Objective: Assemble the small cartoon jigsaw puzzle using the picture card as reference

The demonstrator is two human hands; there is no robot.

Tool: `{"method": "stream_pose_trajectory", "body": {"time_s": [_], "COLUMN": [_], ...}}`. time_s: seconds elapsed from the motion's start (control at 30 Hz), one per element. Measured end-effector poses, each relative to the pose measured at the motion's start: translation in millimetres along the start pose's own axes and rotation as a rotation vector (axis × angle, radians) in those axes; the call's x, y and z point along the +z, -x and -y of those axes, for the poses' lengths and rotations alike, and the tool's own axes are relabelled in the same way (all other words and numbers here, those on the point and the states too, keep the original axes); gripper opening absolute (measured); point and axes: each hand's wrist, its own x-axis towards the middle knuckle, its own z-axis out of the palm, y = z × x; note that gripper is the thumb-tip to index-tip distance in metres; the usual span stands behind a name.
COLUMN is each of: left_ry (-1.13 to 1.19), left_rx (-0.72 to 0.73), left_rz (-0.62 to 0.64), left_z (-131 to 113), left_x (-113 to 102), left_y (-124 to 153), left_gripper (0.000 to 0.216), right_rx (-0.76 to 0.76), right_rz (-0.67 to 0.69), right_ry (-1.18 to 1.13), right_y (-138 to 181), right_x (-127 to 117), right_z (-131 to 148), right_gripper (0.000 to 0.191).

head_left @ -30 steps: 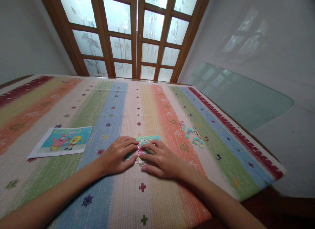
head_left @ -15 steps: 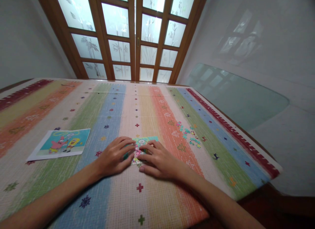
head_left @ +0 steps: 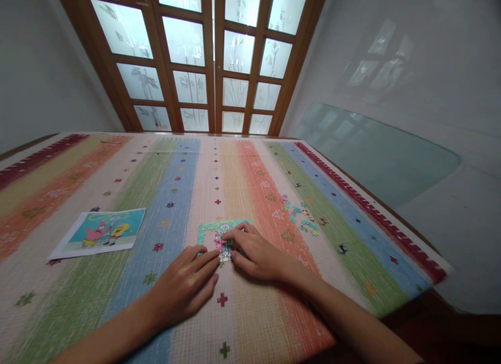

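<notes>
A small partly assembled jigsaw puzzle (head_left: 214, 230) lies on the striped mat (head_left: 188, 176) in front of me. My right hand (head_left: 256, 253) rests on its right part, fingers bent, with the tips pressing pieces at its middle. My left hand (head_left: 183, 286) lies flat on the mat just below the puzzle's lower left, fingers stretched toward its bottom edge and holding nothing. Loose puzzle pieces (head_left: 301, 215) are scattered to the right. A printed cartoon reference picture (head_left: 102, 233) lies to the left.
The colourful striped mat covers a wooden floor; its right edge (head_left: 376, 218) runs diagonally. Wooden doors with frosted glass panes (head_left: 211, 56) stand behind the mat. A glass sheet (head_left: 376, 150) leans on the white wall at right.
My left hand has slid back and down off the puzzle, uncovering its left part. My right hand stays on the puzzle. The view has tilted slightly.
</notes>
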Motion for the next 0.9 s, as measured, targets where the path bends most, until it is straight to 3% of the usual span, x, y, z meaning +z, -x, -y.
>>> {"method": "stream_pose_trajectory", "body": {"time_s": [0.17, 0.3, 0.53, 0.6, 0.7, 0.9], "left_ry": [-0.003, -0.002, 0.037, 0.044, 0.05, 0.063], "left_rx": [0.005, 0.016, -0.004, -0.012, -0.015, -0.019], "left_rz": [-0.005, -0.002, -0.019, -0.024, -0.027, -0.041], "left_z": [1.8, 4.2, 7.3, 7.8, 8.4, 8.6], "left_x": [1.4, 3.1, 6.4, 6.5, 6.5, 5.2], "left_y": [2.7, 5.5, 11.7, 12.6, 13.1, 11.9], "left_gripper": [0.028, 0.028, 0.028, 0.028, 0.028, 0.028], "right_rx": [-0.113, -0.201, 0.021, 0.154, 0.307, 0.4], "right_rz": [-0.054, -0.115, -0.299, -0.349, -0.398, -0.382], "right_ry": [0.026, 0.104, 0.331, 0.393, 0.458, 0.492], "right_y": [-1.1, -2.2, 7.5, 15.6, 28.8, 39.4], "right_x": [3.8, -9.6, -68.2, -79.1, -83.5, -71.9], "right_z": [-2.0, -16.3, -91.0, -115.1, -142.4, -161.0], "right_gripper": [0.03, 0.026, 0.017, 0.019, 0.022, 0.027]}}
